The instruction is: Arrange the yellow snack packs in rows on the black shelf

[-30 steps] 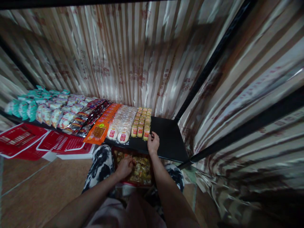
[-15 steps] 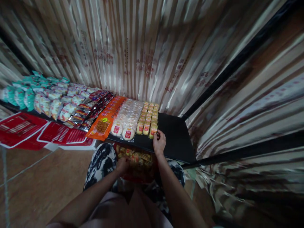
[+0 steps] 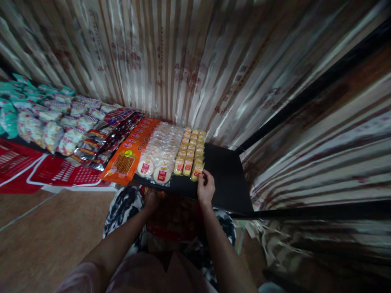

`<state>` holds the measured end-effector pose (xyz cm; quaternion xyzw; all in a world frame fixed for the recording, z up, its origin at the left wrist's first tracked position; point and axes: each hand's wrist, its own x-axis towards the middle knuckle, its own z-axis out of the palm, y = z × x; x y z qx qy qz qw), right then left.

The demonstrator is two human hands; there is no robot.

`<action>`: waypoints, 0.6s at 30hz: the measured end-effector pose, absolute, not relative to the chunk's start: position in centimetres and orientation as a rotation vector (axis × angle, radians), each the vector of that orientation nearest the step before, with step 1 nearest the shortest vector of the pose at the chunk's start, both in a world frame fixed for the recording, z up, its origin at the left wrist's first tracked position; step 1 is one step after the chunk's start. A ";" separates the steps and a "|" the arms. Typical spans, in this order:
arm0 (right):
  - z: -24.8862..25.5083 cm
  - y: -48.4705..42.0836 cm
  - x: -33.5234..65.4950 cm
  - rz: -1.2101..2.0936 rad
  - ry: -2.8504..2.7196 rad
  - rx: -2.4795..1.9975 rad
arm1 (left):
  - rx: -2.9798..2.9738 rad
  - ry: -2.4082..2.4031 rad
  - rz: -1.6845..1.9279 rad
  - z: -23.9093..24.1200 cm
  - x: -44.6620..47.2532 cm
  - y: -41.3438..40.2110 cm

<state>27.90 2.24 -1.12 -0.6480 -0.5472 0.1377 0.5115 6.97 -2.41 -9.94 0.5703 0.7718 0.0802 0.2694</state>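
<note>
On the black shelf (image 3: 226,179) stand three rows of small yellow snack packets (image 3: 188,165) in clear wrapping with red labels. My right hand (image 3: 207,188) is at the front of the rightmost row, its curled thumb and fingers pinching the edge of the front packet (image 3: 197,171), which is slightly turned. Below the shelf's front edge, my left hand (image 3: 152,199) is at the left side of a dark red container (image 3: 174,234) between my knees. Shadow hides its fingers and most of the container's contents.
Left of the yellow rows lie round white crackers (image 3: 162,174) in clear wrap, orange bags (image 3: 124,162), dark shiny packets (image 3: 97,142), white bags (image 3: 71,138) and green bags (image 3: 9,118). Red perforated baskets (image 3: 64,171) sit below. Striped curtain (image 3: 171,61) and black posts (image 3: 293,93) stand behind.
My left hand has shifted left toward the container's side, and the gold packets inside are now mostly in shadow. My right hand stays at the front yellow packet, now slightly turned. The view has shifted.
</note>
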 end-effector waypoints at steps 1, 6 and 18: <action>-1.1 2.2 27.9 0.336 -1.318 -1.560 | 1.572 2.077 0.199 -10.1 7.1 -2.3; -0.8 2.2 27.9 0.343 -1.319 -1.557 | 1.651 2.097 0.086 -10.6 7.7 -2.2; -0.8 2.1 28.1 0.364 -1.273 -1.501 | 1.747 2.157 0.136 -9.6 8.7 -3.7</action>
